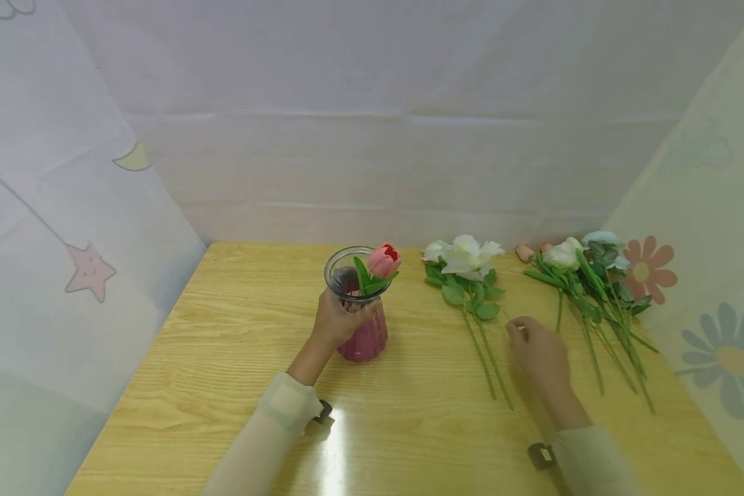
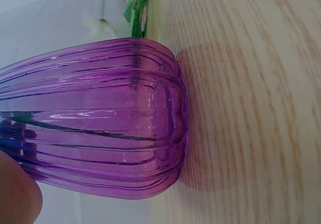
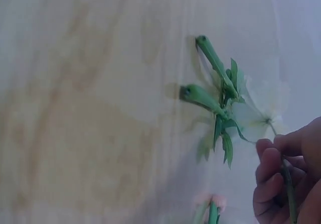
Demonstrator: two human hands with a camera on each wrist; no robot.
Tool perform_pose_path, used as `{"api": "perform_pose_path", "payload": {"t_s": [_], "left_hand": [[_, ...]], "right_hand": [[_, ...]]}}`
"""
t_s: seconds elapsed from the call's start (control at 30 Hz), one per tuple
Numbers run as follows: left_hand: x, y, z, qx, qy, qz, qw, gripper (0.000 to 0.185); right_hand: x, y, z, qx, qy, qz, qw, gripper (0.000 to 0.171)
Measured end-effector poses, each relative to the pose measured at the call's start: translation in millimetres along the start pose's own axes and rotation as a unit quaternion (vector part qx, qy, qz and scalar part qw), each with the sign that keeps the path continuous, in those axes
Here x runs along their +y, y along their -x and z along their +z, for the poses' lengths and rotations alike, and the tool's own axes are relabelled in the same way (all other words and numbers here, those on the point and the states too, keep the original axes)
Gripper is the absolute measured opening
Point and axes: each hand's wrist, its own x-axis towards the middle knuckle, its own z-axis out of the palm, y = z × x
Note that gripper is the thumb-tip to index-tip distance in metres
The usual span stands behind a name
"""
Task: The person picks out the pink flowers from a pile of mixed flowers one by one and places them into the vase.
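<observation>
**Left hand grips vase, right hand pinches a flower stem**

Ribbed pink-purple glass vase [image 1: 361, 324] stands mid-counter, a red tulip [image 1: 384, 260] in it. Likely rigid, slick, breakable; best held round the body. Left hand [image 1: 335, 320] wraps it. Right hand [image 1: 538, 353] pinches a thin green stem [image 3: 288, 189], probably light and bendy, beside the white flowers [image 1: 468, 265] lying on the counter [image 1: 223, 358].
</observation>
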Motion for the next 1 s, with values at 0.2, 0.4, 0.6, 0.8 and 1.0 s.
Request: {"api": "perform_pose_path", "payload": {"t_s": [0.2, 0.4, 0.6, 0.8, 1.0], "left_hand": [[0.4, 1.1, -0.7, 0.004, -0.003, -0.011, 0.9999, 0.060], [1.0, 0.9, -0.8, 0.000, 0.006, -0.009, 0.9999, 0.061], [15.5, 0.6, -0.9, -0.002, -0.007, -0.011, 0.9999, 0.061], [20.8, -1.0, 0.4, -0.011, -0.007, -0.015, 0.9998, 0.062], [9.3, 0.4, 0.8, -0.002, -0.004, -0.014, 0.9999, 0.065]], "right_hand": [[-1, -2, 8, -0.081, 0.015, 0.021, 0.996, 0.045], [1, -4, 7, -0.105, 0.031, 0.015, 0.994, 0.043], [15, -9, -4, -0.100, 0.043, 0.010, 0.994, 0.046], [37, -12, -21, -0.080, 0.066, 0.001, 0.995, 0.047], [60, -15, -39, -0.089, 0.066, 0.014, 0.994, 0.053]]}}
